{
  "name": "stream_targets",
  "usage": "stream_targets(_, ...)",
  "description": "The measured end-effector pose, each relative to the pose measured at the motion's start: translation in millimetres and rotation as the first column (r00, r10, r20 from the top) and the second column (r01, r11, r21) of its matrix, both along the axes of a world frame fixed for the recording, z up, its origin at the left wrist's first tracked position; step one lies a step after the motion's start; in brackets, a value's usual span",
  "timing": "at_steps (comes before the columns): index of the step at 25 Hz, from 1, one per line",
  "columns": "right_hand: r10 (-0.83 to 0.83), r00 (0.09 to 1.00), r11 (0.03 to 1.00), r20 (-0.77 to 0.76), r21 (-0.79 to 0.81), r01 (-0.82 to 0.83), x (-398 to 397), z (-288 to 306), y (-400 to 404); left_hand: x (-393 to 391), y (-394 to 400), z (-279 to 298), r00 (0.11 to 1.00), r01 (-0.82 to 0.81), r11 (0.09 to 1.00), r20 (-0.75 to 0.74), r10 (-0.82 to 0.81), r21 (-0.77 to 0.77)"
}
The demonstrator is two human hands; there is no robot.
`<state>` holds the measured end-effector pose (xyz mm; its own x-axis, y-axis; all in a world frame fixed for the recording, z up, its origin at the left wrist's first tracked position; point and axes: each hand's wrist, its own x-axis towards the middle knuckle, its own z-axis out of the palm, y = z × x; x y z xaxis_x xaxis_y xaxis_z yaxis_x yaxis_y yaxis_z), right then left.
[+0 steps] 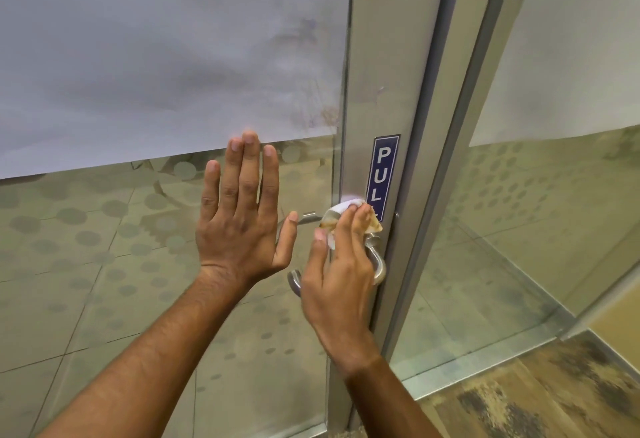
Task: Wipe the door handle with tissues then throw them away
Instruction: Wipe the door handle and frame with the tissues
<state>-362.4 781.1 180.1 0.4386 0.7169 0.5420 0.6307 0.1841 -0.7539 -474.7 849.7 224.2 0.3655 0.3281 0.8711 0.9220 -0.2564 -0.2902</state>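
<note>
A curved silver door handle (378, 266) is fixed to the metal stile of a glass door. My right hand (341, 271) presses a crumpled white tissue (337, 216), stained brown at its edges, against the top of the handle near the stile. Most of the handle is hidden under that hand; its left end (294, 281) shows below my left thumb. My left hand (242, 216) lies flat on the glass pane with fingers spread and holds nothing. A second lever on the far side of the glass (308, 217) shows between my hands.
A blue PULL sign (382, 174) sits on the stile (381, 74) above the handle. Frosted film (156, 56) covers the upper glass. A fixed glass panel (536, 212) stands to the right. Wood-pattern floor (536, 396) lies at the lower right.
</note>
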Motion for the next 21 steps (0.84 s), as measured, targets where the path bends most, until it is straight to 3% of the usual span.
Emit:
stream_targets(5,0.039,0.975,0.998,-0.220,0.056,-0.028,-34.6,30.2,10.3,-8.8,-2.4,0.7,0.999,0.047,0.998,-0.025,-0.046,0.045)
stream_targets(10,-0.055,0.971,0.998,-0.231,-0.007,0.055,-42.9,32.5,18.2,-14.0,1.8,3.1,0.997,0.039,0.995,-0.071,-0.033,0.091)
stream_targets(13,-0.025,0.951,1.000,-0.308,-0.010,0.023,-46.9,38.2,17.9,-12.5,4.6,1.8,0.997,0.020,0.991,-0.076,-0.010,0.132)
stream_targets(17,0.021,0.989,0.999,-0.145,0.039,-0.016,-34.6,42.4,19.8,-10.7,6.7,2.0,0.998,0.019,0.990,-0.063,-0.010,0.140)
stream_targets(21,0.019,0.992,0.994,-0.121,-0.101,-0.031,-32.0,29.3,9.2,-11.9,3.0,2.3,0.997,0.033,0.994,-0.070,-0.026,0.101)
